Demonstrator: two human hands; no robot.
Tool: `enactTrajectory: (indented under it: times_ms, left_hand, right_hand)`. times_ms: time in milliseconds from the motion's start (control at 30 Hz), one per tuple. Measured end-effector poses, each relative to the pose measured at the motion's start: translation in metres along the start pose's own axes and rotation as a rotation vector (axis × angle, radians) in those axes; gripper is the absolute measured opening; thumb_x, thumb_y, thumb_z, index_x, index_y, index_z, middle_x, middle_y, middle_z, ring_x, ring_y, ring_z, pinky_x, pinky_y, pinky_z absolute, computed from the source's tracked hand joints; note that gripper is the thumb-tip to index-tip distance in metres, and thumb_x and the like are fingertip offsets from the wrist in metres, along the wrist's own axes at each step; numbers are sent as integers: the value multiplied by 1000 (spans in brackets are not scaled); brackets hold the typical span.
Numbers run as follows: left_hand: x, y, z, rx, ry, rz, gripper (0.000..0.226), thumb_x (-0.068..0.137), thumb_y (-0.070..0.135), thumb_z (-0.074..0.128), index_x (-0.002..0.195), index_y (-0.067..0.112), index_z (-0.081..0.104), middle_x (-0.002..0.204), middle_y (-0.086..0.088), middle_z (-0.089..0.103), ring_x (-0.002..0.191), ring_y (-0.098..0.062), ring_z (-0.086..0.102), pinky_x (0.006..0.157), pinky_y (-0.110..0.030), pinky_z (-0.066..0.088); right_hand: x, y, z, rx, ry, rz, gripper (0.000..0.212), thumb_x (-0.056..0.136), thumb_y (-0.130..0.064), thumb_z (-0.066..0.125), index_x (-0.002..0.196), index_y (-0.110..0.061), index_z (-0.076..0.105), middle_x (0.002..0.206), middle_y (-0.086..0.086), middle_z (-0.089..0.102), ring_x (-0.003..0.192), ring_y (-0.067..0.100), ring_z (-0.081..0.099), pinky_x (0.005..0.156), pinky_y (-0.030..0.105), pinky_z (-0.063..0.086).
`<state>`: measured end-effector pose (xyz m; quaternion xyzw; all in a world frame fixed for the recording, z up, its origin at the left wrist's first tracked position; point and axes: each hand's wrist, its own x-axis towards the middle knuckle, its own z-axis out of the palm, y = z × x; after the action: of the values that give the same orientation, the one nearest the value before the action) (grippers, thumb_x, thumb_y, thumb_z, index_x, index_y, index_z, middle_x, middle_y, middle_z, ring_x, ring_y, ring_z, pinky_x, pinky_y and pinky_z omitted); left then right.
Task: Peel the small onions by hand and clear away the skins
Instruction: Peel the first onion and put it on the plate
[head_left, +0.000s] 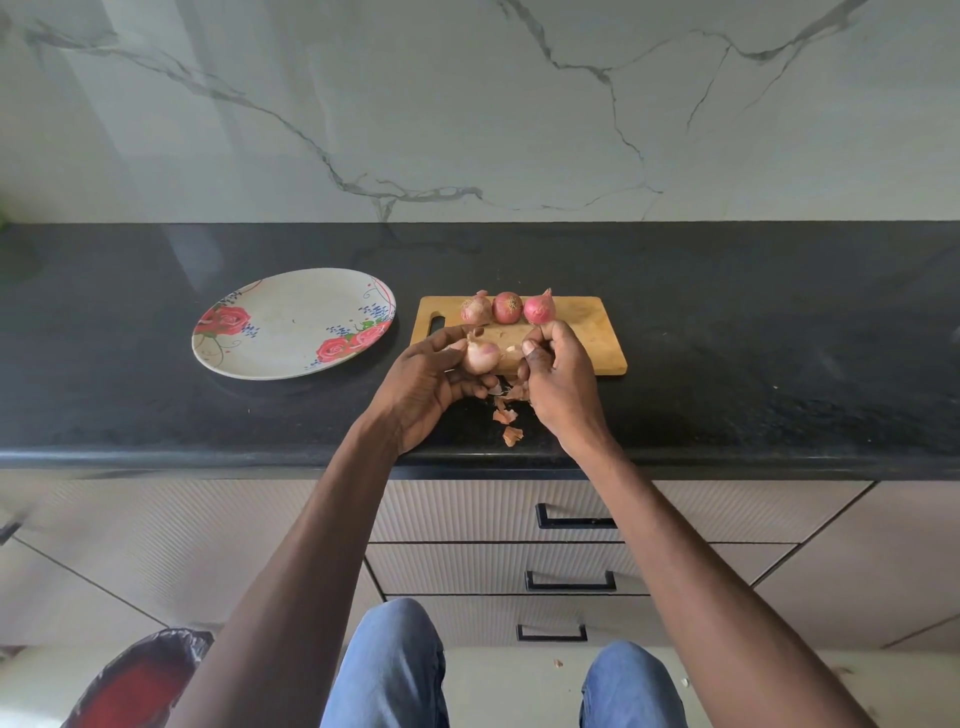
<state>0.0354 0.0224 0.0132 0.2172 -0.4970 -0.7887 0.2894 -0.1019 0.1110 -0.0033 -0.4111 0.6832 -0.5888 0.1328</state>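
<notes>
The left hand (434, 379) grips a small, partly peeled onion (482, 356) above the near edge of the wooden cutting board (587, 332), its fingers curled round the pale bulb from the left and from beneath. The right hand (558, 379) is just to the right of that onion, with its fingers bent inward and its thumb tip pinching a pale scrap of skin (513, 354) close against the bulb; whether that scrap is torn free or still joined to the onion cannot be told.

Three unpeeled onions (507, 307) sit in a row along the far edge of the board, side by side and touching or nearly so, the right one the reddest. The board lies on the black worktop (779, 364), its handle slot at the left end.

Loose skins (508, 418) lie scattered on the worktop just near of the board, between the two wrists, reaching almost to the near edge of the worktop.

To the left of the board, close beside it but apart, rests an oval plate (291, 332) printed with red roses.

Below the worktop are ribbed drawers (498, 566) with dark handles, and a bin with a dark liner (140, 675) stands on the floor at the near left, beside the person's blue-trousered knees
</notes>
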Motion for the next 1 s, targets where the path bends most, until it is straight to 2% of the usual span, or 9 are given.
enactTrajectory:
  times_ms: [100,167,267,367,433,533,633,767,1000]
  left_hand:
    - [0,0,0,2,6,4,23,105,5,42,121,-1,58,102,-25,67,76,-26,67,63,-27,58]
    - [-1,-1,-1,14,-8,8,24,100,7,54,122,-2,59,104,-22,67,80,-24,67,65,-26,57]
    - [-3,0,-1,-30,-27,21,42,82,7,74,121,1,58,102,-19,69,81,-23,68,66,-26,56]
    - [-3,1,0,-37,14,23,25,90,2,63,113,5,54,95,-19,70,75,-22,68,61,-25,55]
    - [-2,0,0,-19,13,28,13,98,2,55,110,5,56,92,-18,69,73,-20,68,60,-25,55]
    - [0,-1,-3,-17,3,36,13,102,5,50,110,5,60,93,-17,69,74,-19,68,62,-26,55]
    - [0,-1,-4,-30,-4,37,19,102,3,47,114,4,62,93,-16,71,73,-18,69,62,-25,56]
    - [-1,0,-4,-21,-8,26,20,99,5,54,117,2,62,94,-15,71,74,-18,67,62,-24,56]
    - [0,-1,-1,70,-21,46,24,89,14,66,109,0,65,92,-17,72,74,-22,70,61,-26,58]
  right_hand:
    - [-1,1,0,-12,21,-14,9,103,-9,51,98,-16,53,89,2,60,79,12,58,67,27,48]
    - [-1,1,-1,-22,43,-14,7,102,-8,53,100,-14,54,91,1,60,78,10,58,67,24,48]
    - [-2,-1,-2,-12,66,-14,14,101,-6,56,112,-13,51,101,-1,60,84,8,60,63,17,50]
    - [-2,-2,-2,-48,90,-31,16,99,-5,58,110,-14,51,97,-9,58,86,5,60,69,20,53]
    - [-4,-1,-3,-107,120,-43,13,98,-3,59,104,-13,54,91,-14,56,81,1,58,67,12,48]
    - [-5,0,-4,-157,172,-71,12,94,0,62,99,-11,61,89,-12,58,80,2,58,65,6,44]
    - [-5,0,-3,-136,123,-169,11,87,0,69,91,-9,73,92,-15,62,85,5,64,75,15,52]
    - [-4,-1,-7,35,66,-140,18,88,-13,76,105,-6,78,101,-1,76,95,7,70,85,26,57]
    - [-8,-2,-9,40,55,-171,14,87,-16,77,99,-8,80,90,-3,78,86,6,73,80,27,59]
